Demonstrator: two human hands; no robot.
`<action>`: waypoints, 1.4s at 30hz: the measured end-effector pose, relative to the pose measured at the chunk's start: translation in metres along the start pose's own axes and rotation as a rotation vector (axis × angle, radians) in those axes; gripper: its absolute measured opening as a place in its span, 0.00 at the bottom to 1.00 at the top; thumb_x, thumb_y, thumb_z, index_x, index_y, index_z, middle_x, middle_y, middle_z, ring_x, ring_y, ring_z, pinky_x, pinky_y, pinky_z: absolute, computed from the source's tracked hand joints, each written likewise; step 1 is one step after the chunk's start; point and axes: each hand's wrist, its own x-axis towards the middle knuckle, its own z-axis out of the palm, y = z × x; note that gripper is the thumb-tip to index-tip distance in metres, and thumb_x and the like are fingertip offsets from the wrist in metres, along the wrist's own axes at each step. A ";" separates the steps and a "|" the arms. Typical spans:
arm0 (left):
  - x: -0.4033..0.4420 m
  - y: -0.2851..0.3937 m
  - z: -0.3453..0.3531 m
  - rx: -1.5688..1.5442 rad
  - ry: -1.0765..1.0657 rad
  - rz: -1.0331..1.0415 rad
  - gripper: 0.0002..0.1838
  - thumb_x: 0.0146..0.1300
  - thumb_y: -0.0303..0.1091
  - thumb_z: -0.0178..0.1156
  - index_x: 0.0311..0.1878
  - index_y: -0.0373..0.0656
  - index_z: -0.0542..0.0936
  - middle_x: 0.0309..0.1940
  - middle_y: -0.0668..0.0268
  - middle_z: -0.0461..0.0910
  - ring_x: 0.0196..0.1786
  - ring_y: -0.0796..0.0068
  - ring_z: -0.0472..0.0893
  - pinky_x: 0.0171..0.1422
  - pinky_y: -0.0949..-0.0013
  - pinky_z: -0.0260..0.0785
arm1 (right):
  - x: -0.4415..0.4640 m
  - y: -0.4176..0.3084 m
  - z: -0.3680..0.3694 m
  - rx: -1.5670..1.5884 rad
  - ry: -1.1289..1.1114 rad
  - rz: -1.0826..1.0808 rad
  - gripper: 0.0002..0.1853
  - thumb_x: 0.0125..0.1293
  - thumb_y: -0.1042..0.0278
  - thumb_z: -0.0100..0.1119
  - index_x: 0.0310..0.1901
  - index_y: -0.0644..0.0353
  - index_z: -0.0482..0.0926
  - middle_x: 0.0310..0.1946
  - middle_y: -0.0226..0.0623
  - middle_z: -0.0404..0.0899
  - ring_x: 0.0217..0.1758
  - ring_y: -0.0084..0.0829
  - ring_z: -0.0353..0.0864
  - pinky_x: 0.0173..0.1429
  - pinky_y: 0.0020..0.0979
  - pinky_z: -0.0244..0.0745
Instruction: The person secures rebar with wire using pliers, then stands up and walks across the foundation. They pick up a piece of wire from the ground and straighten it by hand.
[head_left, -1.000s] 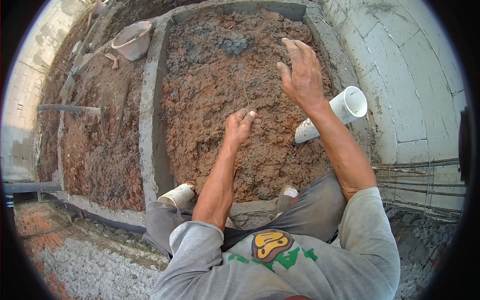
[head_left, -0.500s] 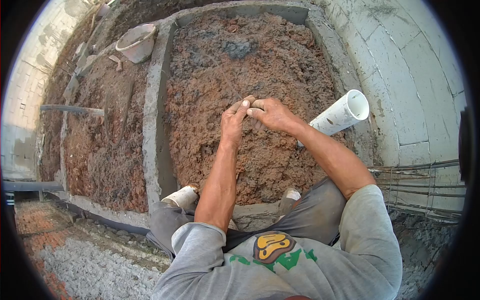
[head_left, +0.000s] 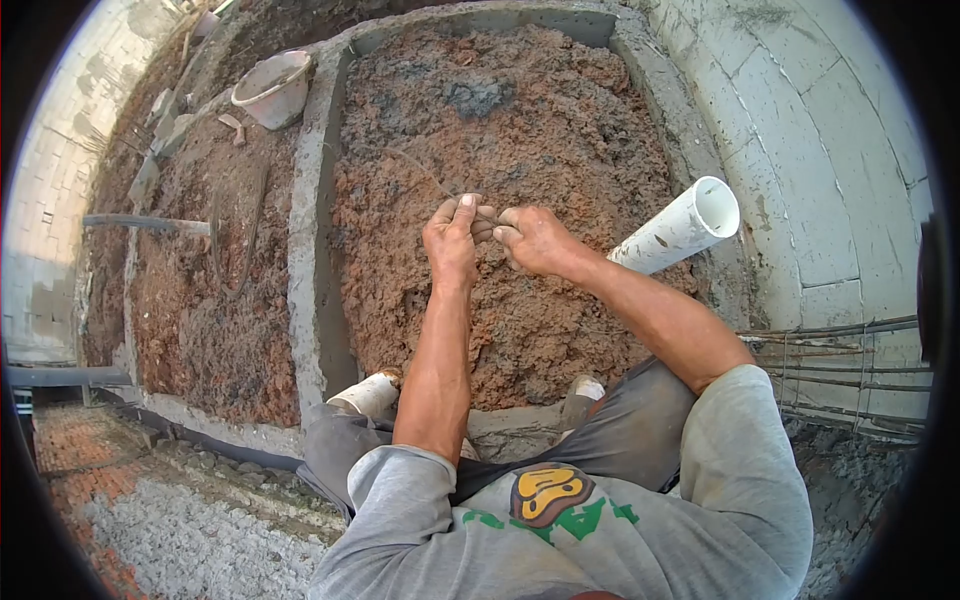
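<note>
My left hand (head_left: 452, 236) is closed, thumb pressed on top of curled fingers, on a thin wire (head_left: 425, 170). The wire runs from the fingers up and to the left in a curve over the reddish-brown soil (head_left: 540, 130). Close beside it, my right hand (head_left: 534, 238) is closed too, its fingertips nearly meeting those of the left. A short stretch of the strand seems to pass between the two hands, but the fingers hide most of it. Both hands are above the middle of the soil bed.
A white PVC pipe (head_left: 680, 230) slants up at the right, near my right forearm. Another white pipe end (head_left: 370, 393) stands by my left knee. Concrete edging (head_left: 308, 230) frames the soil. A bucket (head_left: 274, 92) sits at the upper left; rebar (head_left: 840, 375) juts out at the right.
My hands have moved slightly apart, the left one a little to the left. The wire's visible part has shifted and now curves more.
</note>
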 end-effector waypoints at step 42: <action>0.003 0.016 -0.006 0.180 -0.064 -0.057 0.17 0.66 0.35 0.60 0.54 0.35 0.76 0.37 0.61 0.84 0.36 0.75 0.82 0.40 0.71 0.76 | 0.001 0.031 0.016 -0.360 0.228 -0.173 0.13 0.70 0.63 0.50 0.47 0.63 0.73 0.36 0.50 0.79 0.41 0.49 0.81 0.47 0.47 0.78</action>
